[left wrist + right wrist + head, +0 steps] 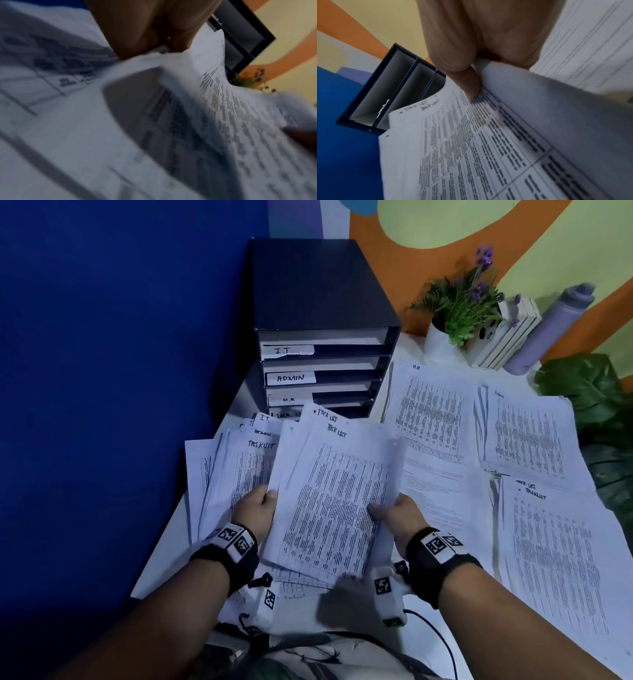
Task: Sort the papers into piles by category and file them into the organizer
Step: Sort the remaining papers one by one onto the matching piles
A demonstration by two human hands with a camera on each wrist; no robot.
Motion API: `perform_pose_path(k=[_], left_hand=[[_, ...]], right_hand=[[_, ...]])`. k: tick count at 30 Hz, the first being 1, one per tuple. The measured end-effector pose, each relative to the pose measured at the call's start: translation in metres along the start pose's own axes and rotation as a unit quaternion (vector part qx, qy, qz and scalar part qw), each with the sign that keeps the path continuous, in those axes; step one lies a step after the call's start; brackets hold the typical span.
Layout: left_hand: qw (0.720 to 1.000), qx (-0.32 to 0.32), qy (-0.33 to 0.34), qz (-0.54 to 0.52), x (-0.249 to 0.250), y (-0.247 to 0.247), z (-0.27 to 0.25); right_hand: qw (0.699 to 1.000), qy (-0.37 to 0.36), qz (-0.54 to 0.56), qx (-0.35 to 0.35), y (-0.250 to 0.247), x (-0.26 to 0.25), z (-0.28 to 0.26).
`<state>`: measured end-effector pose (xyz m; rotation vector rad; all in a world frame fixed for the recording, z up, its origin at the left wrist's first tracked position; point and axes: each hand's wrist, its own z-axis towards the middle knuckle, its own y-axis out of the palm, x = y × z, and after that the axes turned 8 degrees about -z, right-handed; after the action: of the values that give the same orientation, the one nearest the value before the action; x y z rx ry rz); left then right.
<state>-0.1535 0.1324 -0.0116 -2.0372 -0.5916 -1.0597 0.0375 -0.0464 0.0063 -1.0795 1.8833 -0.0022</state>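
We take the dark blue organizer point(325, 313) as our landmark; it stands at the back of the white table point(161, 563) against the blue wall, its slots labelled I.T, ADMIN and H.R, with a fourth label half hidden by paper. Just in front of the organizer we hold up a small sheaf of printed sheets headed "TASK LIST" point(335, 501), tilted toward us and lifted off the table. Our left hand point(257, 510) pinches the sheaf's left edge, thumb on top; the left wrist view shows fingers closed on the paper's edge. Our right hand point(399, 513) grips the right edge, the thumb point(469, 86) pressed on the printed face and the other fingers curled underneath. In front of the organizer and slightly to its left, beneath the held sheaf, lies a loose unsorted heap of papers point(226, 470). To the right of the organizer lie three sorted piles: the H.R pile point(431, 409) nearest it, the admin pile point(531, 436) farther right, and the task list pile point(558, 559) farther right and nearer us. Behind these piles, right of the organizer, stand a potted plant point(459, 306), some books point(507, 337) and a grey bottle point(555, 326).
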Motion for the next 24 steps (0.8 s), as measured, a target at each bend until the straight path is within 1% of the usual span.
perform_pose_path(k=[1,2,3,4,5,6,7,8,10,11,12,13,15,20,22,24], left_hand=[[0.999,0.013,0.012,0.037,0.000,-0.001,0.001],[0.993,0.020,0.009,0.116,-0.003,-0.003,0.003],[0.978,0.018,-0.007,0.209,-0.007,-0.006,0.003],[0.958,0.002,-0.031,0.284,-0.013,-0.010,0.003],[0.943,-0.016,-0.046,0.328,-0.017,-0.012,0.001],[0.937,-0.035,-0.052,0.345,-0.022,-0.011,0.000],[0.938,-0.048,-0.043,0.341,-0.023,-0.010,-0.003],[0.943,-0.054,-0.018,0.327,-0.025,-0.007,-0.005],[0.958,-0.033,0.049,0.282,-0.023,-0.004,-0.007],[0.963,-0.011,0.062,0.264,-0.021,-0.003,-0.008],[0.966,0.018,0.053,0.252,-0.018,-0.004,-0.008],[0.968,0.043,0.028,0.247,-0.016,-0.007,-0.009],[0.964,0.056,-0.030,0.259,-0.012,-0.011,-0.007],[0.960,0.013,-0.118,0.254,-0.017,-0.018,0.006],[0.963,-0.007,-0.123,0.239,-0.020,-0.015,0.010],[0.963,-0.024,-0.103,0.246,-0.020,-0.013,0.009]], right_hand=[[1.000,-0.006,-0.001,0.005,0.000,-0.001,-0.001],[1.000,-0.013,-0.005,0.014,0.001,-0.003,-0.001],[0.999,-0.019,-0.016,0.020,0.000,-0.003,-0.001],[0.999,-0.025,-0.033,0.026,0.001,-0.002,0.001],[0.998,-0.027,-0.050,0.028,0.002,-0.003,0.002],[0.997,-0.031,-0.062,0.034,0.002,-0.002,0.004],[0.996,-0.033,-0.069,0.039,0.002,-0.003,0.004],[0.996,-0.032,-0.067,0.039,0.002,-0.002,0.004],[0.998,-0.017,-0.047,0.029,0.001,0.000,0.006],[0.999,-0.006,-0.033,0.024,0.001,0.000,0.006],[0.999,0.000,-0.025,0.020,0.000,0.001,0.006],[1.000,0.004,-0.024,0.018,0.000,0.002,0.007],[0.999,0.003,-0.029,0.016,0.000,0.004,0.008],[0.999,-0.019,-0.034,-0.005,0.006,0.010,0.009],[0.999,-0.020,-0.026,-0.011,0.008,0.010,0.007],[0.999,-0.022,-0.024,-0.012,0.010,0.011,0.008]])
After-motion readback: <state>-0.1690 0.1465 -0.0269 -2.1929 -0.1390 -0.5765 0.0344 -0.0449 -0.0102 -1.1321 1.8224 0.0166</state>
